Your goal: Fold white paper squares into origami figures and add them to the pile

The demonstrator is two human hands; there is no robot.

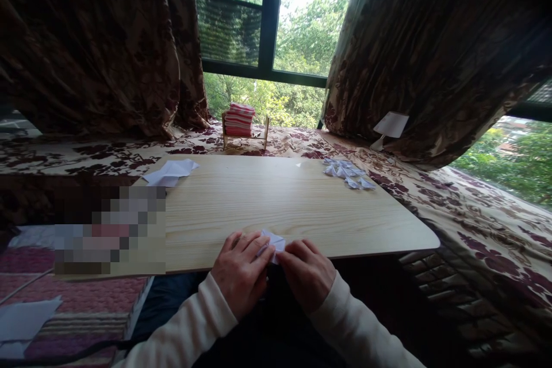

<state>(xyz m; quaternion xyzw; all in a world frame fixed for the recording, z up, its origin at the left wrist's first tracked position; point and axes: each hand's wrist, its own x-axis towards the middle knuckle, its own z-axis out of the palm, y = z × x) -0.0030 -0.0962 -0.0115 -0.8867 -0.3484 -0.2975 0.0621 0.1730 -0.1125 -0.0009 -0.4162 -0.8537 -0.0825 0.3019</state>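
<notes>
A small folded piece of white paper (275, 240) is held at the near edge of the light wooden table (259, 201). My left hand (242, 269) grips its left side, with the fingers lying over the paper and the thumb tucked beneath. On the other side, my right hand (307, 273) pinches the paper's lower right corner with thumb and curled fingers. Both hands partly cover the paper, so its full shape is hidden. Several small folded white paper pieces (347, 172) lie in a loose cluster at the table's far right corner.
White paper sheets (171, 172) rest at the far left corner. A pixelated patch hides the table's left end. Beyond the table, a small rack (244, 136) holds folded pink striped cloths (239, 119). A white lamp (391, 125) stands by the right curtain (414, 40).
</notes>
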